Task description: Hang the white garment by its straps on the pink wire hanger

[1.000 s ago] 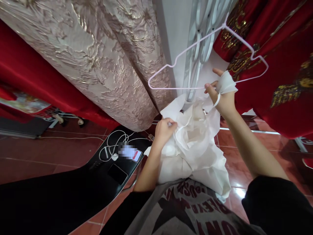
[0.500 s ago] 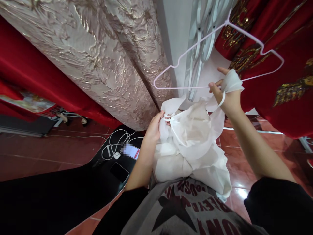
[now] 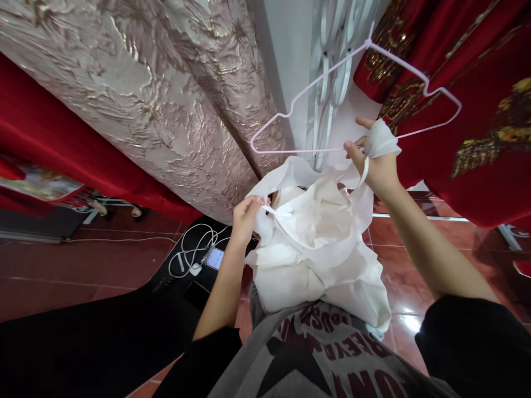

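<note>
Head view: your right hand holds up a pale wire hanger, fingers clamped on its bottom bar and a fold of white garment. Your left hand pinches the garment's left edge, which bunches between your arms above the red tiled floor.

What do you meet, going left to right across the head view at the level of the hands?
Red drape → gold brocade fabric → left hand → white garment → right hand → red embroidered cloth. The pink hanger spans several, so it is omitted.
</note>
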Demonstrator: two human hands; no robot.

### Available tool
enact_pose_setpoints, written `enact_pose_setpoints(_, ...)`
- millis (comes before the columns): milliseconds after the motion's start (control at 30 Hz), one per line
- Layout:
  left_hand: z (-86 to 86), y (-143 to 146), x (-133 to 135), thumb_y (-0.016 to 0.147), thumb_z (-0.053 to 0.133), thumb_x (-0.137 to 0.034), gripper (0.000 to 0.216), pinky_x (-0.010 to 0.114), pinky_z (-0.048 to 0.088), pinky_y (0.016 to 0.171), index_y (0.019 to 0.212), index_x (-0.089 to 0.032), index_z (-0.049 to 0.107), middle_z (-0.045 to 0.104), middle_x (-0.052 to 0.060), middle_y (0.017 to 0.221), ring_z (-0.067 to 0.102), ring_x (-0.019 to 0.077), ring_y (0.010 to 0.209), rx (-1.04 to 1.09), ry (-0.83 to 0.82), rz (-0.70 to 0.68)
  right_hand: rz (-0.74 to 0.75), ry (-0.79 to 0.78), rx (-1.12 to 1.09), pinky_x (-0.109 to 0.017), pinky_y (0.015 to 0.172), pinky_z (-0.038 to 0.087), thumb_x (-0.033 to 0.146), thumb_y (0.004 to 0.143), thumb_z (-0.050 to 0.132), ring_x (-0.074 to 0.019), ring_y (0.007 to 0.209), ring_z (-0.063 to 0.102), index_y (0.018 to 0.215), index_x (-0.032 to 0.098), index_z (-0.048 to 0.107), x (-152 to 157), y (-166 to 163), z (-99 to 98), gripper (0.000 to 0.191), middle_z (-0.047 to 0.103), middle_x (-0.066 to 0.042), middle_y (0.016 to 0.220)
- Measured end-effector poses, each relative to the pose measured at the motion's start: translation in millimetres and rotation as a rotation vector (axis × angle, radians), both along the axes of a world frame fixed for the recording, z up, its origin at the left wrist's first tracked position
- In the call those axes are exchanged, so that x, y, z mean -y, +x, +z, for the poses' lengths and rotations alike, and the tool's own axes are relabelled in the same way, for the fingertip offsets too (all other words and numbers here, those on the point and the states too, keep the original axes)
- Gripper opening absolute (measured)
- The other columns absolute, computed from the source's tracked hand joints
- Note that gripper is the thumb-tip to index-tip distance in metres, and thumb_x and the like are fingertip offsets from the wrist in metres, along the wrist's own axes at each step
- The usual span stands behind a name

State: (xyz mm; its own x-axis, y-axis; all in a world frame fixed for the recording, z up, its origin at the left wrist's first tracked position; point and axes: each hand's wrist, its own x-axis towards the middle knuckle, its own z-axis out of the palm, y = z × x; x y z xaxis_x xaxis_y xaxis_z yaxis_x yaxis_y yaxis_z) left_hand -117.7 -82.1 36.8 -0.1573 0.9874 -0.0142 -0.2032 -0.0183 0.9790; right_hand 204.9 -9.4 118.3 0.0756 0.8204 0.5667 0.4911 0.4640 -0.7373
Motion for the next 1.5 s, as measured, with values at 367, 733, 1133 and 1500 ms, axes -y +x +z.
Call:
enact_pose_setpoints(367, 85.8, -26, -52, 0.103, 0.060, -0.026, 0.023, 0.031, 0.059, 0.077, 0.082, -0.018, 0.063, 0.068, 0.005, 0.083, 0.067, 0.0177, 0.076, 0.333, 0.011, -0.078, 0.029, -0.054, -0.003, -0.043, 0.081, 0.060, 0.053, 0.089, 0.076, -0.0211, 0.072, 0.067, 0.137, 0.028, 0.059, 7, -8, 6.8, 0.057, 0.062, 0.003, 0.073)
enact_pose_setpoints(733, 147.0, -9, -85, 0.107, 0.042, 0.003, 0.030, 0.029, 0.056, 0.092, 0.100, -0.008, 0.069, 0.060, -0.003, 0.069, 0.048, 0.0041, 0.058, 0.081, 0.050, -0.051, 0.038, -0.067, 0.010, -0.043, 0.081, 0.062, 0.049, 0.092, 0.075, -0.0208, 0.074, 0.068, 0.141, 0.030, 0.058, 14, -10, 6.1, 0.056, 0.064, 0.002, 0.077)
enact_pose_setpoints(1133, 187.3, 45, -89, 0.088, 0.068, -0.021, 0.002, 0.029, 0.052, 0.054, 0.086, -0.020, 0.069, 0.074, 0.004, 0.084, 0.065, 0.0151, 0.054, -0.493, 0.386, -0.315, 0.061, -0.121, 0.007, -0.042, 0.083, 0.062, 0.055, 0.095, 0.073, -0.0214, 0.076, 0.070, 0.139, 0.028, 0.058, 20, -21, 12.2, 0.054, 0.065, 0.000, 0.077)
enact_pose_setpoints(1500, 186.4, 27, -104, 0.102, 0.059, -0.028, 0.016, 0.030, 0.039, 0.057, 0.087, -0.023, 0.062, 0.059, -0.002, 0.064, 0.063, 0.0161, 0.050, -0.929, 0.599, -0.265, 0.002, -0.278, -0.202, -0.026, 0.045, 0.039, 0.042, 0.079, 0.083, -0.0119, 0.055, 0.054, 0.089, 0.021, 0.080, 68, 16, 52.5, 0.023, 0.075, -0.006, 0.085)
